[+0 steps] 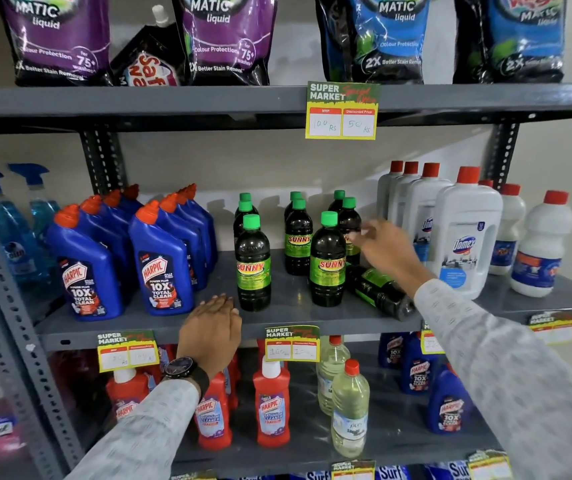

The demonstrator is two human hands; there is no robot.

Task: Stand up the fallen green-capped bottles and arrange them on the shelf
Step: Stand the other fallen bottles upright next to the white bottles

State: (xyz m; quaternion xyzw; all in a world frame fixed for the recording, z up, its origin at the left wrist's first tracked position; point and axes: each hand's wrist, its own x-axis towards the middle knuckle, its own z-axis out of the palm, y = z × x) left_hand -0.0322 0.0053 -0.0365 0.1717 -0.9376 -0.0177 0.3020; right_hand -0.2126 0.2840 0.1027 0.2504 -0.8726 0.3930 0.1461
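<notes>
both sleeves (506, 386) pale grey with a fine woven pattern; dark round watch (181, 369) on the left wrist.

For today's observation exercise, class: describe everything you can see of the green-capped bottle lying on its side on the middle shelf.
The fallen bottle is dark, glossy, plastic-looking, with a green label around its body. It lies on its side on the grey middle shelf, base toward the front edge, neck pointing back. Its cap is hidden behind the upright bottle at its left. The right hand reaches over it, blurred, not gripping it.
</notes>
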